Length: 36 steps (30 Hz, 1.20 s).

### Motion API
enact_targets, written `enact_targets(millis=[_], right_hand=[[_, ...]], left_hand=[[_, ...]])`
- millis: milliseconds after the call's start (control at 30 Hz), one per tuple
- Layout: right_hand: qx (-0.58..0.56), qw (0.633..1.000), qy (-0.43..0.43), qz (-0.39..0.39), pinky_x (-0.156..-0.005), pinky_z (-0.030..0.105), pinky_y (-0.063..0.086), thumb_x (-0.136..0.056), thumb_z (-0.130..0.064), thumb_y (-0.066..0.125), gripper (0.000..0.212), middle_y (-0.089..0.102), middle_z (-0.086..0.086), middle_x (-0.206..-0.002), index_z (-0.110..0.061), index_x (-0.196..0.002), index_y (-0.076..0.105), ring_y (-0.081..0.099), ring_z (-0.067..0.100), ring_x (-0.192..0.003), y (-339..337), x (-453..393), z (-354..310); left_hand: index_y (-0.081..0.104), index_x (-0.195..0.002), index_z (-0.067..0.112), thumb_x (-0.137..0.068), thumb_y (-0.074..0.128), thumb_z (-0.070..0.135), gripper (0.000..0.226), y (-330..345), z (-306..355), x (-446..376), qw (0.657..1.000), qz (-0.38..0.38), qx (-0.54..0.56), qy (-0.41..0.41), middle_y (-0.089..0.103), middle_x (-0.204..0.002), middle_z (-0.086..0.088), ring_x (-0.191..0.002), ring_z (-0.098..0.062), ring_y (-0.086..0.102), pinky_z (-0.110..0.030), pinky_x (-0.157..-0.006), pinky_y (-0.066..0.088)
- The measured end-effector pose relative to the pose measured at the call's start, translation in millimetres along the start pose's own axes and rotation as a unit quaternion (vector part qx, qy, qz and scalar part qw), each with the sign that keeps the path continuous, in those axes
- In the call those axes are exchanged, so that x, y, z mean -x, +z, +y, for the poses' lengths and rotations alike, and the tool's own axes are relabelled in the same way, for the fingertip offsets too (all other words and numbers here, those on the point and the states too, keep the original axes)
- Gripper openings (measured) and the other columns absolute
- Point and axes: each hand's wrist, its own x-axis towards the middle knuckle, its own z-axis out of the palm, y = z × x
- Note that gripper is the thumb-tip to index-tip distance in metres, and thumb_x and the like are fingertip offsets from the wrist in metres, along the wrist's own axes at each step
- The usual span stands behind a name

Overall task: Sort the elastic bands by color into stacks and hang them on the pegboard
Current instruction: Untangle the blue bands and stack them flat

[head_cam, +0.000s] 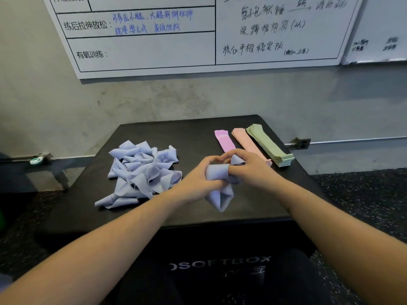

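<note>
A loose heap of lavender elastic bands [141,172] lies on the left half of the black soft box [180,133]. At the back right lie three flat stacks side by side: pink-purple bands [224,140], peach bands [247,140] and green bands [267,144]. My left hand [198,179] and my right hand [251,168] meet in the middle above the box and both grip one lavender band [220,190], which is crumpled between the fingers and hangs down below them.
A whiteboard [198,40] with handwriting hangs on the grey wall behind the box. A metal rail [352,140] runs along the wall at the right. Speckled dark floor [363,194] surrounds the box. No pegboard is in view.
</note>
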Motion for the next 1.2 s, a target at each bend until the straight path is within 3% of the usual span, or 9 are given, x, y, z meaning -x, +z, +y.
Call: enact_targets(millis=[100, 267, 467, 633, 733, 833, 967, 1067, 1200], right_hand=[[-0.078, 0.997, -0.002, 0.012, -0.067, 0.017, 0.052, -0.087, -0.008, 0.072, 0.024, 0.072, -0.012, -0.091, -0.025, -0.103, 0.071, 0.065, -0.002, -0.079, -14, 12, -3], [-0.222, 0.973, 0.042, 0.053, -0.082, 0.035, 0.052, -0.089, -0.006, 0.071, 0.021, 0.074, 0.003, -0.103, -0.023, -0.099, 0.074, 0.067, 0.017, -0.089, -30, 26, 4], [-0.041, 0.999, 0.021, 0.011, -0.070, 0.011, 0.049, -0.089, -0.014, 0.073, 0.023, 0.070, -0.009, -0.096, -0.029, -0.105, 0.070, 0.063, 0.001, -0.081, -20, 49, 2], [-0.024, 0.993, -0.112, 0.038, -0.091, 0.010, 0.044, -0.082, -0.021, 0.071, 0.067, 0.054, -0.012, -0.131, -0.044, -0.138, 0.042, 0.054, 0.001, -0.119, -9, 65, -3], [0.066, 0.967, -0.240, 0.054, -0.108, 0.023, 0.039, -0.076, -0.031, 0.068, 0.065, 0.051, -0.009, -0.141, -0.035, -0.138, 0.050, 0.047, 0.010, -0.134, -6, 76, -15], [0.187, 0.941, -0.282, 0.015, -0.117, 0.036, 0.033, -0.078, -0.039, 0.074, 0.065, 0.046, -0.012, -0.149, -0.033, -0.140, 0.055, 0.039, 0.007, -0.141, -3, 79, -23], [0.218, 0.949, -0.208, -0.090, -0.120, 0.031, 0.023, -0.080, -0.057, 0.075, 0.063, 0.036, -0.026, -0.153, -0.046, -0.138, 0.055, 0.024, -0.009, -0.143, -7, 82, -28], [0.140, 0.968, -0.202, -0.054, -0.114, 0.035, 0.038, -0.089, -0.043, 0.074, 0.039, 0.054, -0.022, -0.138, -0.037, -0.126, 0.063, 0.045, 0.003, -0.135, -7, 81, -32], [0.154, 0.957, -0.247, -0.016, -0.104, 0.034, 0.046, -0.091, -0.019, 0.073, 0.032, 0.062, -0.012, -0.125, -0.026, -0.121, 0.067, 0.057, 0.010, -0.122, -2, 77, -29]], left_hand=[[0.057, -0.119, 0.024, -0.089, 0.068, 0.012, 0.034, -3, 9, 12, 0.998, 0.016, 0.055, -0.028, 0.067, -0.104, 0.006, -0.085, 0.005, 0.065, -0.009, -0.064, 0.046], [0.065, -0.105, 0.010, -0.099, 0.062, 0.017, 0.010, -11, 19, 29, 0.963, 0.023, 0.259, -0.077, 0.069, -0.089, 0.001, -0.079, -0.005, 0.066, -0.017, -0.064, 0.052], [0.069, -0.097, 0.010, -0.098, 0.064, 0.019, 0.010, -9, 34, 44, 0.942, 0.059, 0.317, -0.098, 0.073, -0.089, -0.003, -0.081, -0.012, 0.068, -0.028, -0.077, 0.053], [0.069, -0.094, 0.013, -0.097, 0.067, 0.020, 0.008, -7, 46, 52, 0.916, 0.104, 0.372, -0.106, 0.075, -0.086, -0.003, -0.082, -0.016, 0.069, -0.036, -0.087, 0.050], [0.069, -0.107, 0.010, -0.096, 0.069, 0.019, 0.014, -9, 47, 53, 0.891, 0.119, 0.416, -0.136, 0.078, -0.096, -0.006, -0.087, -0.016, 0.074, -0.031, -0.077, 0.059], [0.063, -0.130, 0.005, -0.093, 0.069, 0.022, 0.041, -8, 48, 54, 0.885, 0.111, 0.424, -0.156, 0.074, -0.119, -0.013, -0.111, -0.025, 0.071, -0.039, -0.094, 0.057], [0.059, -0.131, 0.003, -0.092, 0.068, 0.017, 0.043, -7, 51, 56, 0.872, 0.157, 0.431, -0.168, 0.074, -0.114, -0.016, -0.096, -0.024, 0.073, -0.036, -0.076, 0.060], [0.062, -0.125, 0.005, -0.092, 0.066, 0.017, 0.035, -3, 52, 57, 0.864, 0.143, 0.439, -0.199, 0.075, -0.113, -0.015, -0.100, -0.027, 0.073, -0.038, -0.077, 0.059], [0.065, -0.100, 0.011, -0.095, 0.061, 0.017, 0.009, 1, 59, 60, 0.865, 0.113, 0.441, -0.211, 0.073, -0.085, -0.008, -0.074, -0.020, 0.068, -0.029, -0.059, 0.051]])
